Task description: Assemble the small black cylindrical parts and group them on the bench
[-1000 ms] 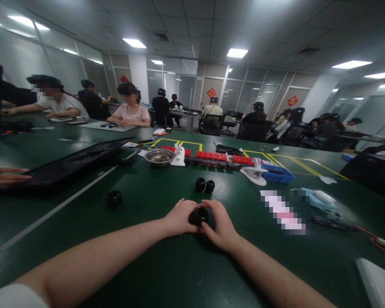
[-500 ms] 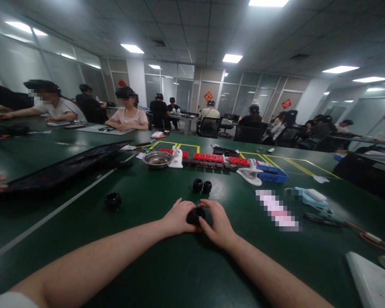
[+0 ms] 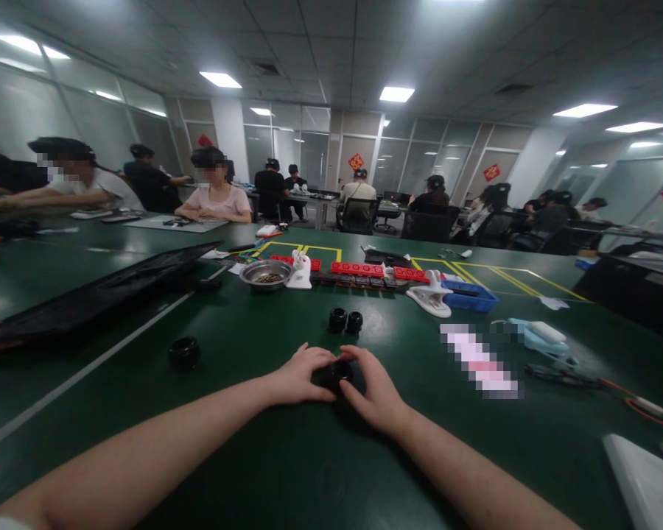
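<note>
Slightly more space separates the bare left hand [image 3: 297,377] from the bare right hand [image 3: 374,386] than half a second ago; both, fingers half-curled, hold a glossy black rounded piece [image 3: 325,377] between them over the dark-green tabletop [image 3: 331,464], perhaps turned, though shadow obscures this; handling seems unfinished.

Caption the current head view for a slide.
Left hand and right hand cup a round black part over a green table, two similar parts just beyond and a third to the left.

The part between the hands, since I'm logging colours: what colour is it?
The part is black; the head view shows it best.
</note>
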{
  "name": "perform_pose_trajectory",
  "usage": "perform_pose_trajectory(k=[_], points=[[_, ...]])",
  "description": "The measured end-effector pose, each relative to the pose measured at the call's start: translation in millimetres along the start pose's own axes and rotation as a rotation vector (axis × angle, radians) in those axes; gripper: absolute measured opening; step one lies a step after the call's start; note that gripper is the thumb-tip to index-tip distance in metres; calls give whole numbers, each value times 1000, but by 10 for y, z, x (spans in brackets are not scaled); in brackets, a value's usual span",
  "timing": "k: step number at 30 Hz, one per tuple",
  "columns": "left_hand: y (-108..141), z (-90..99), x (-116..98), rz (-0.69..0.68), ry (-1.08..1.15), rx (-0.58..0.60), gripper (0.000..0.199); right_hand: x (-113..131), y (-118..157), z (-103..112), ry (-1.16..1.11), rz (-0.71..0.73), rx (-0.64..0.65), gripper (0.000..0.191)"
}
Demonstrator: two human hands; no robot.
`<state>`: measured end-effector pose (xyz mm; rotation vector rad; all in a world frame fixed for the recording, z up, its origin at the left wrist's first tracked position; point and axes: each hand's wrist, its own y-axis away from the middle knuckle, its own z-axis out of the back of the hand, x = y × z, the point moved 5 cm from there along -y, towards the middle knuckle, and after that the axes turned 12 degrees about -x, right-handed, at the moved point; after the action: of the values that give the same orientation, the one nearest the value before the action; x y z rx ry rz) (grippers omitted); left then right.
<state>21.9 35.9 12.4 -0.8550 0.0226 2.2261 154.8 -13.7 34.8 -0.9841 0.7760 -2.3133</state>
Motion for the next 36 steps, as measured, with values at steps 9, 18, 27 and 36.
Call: perform_pose_trajectory(k=[9, 18, 27, 36], points=[[-8, -10, -14, 14, -67, -173, 52, -2, -33, 42, 67, -22, -125, 44], [6, 18, -67, 9, -85, -178, 49, 27, -15, 11, 52, 66, -11, 51], [12, 9, -94, -55, -94, -168, 48, 81, -35, -22, 91, 28, -23, 40], [10, 6, -53, -22, -108, -196, 48, 40, -33, 29, 110, 49, -98, 51]])
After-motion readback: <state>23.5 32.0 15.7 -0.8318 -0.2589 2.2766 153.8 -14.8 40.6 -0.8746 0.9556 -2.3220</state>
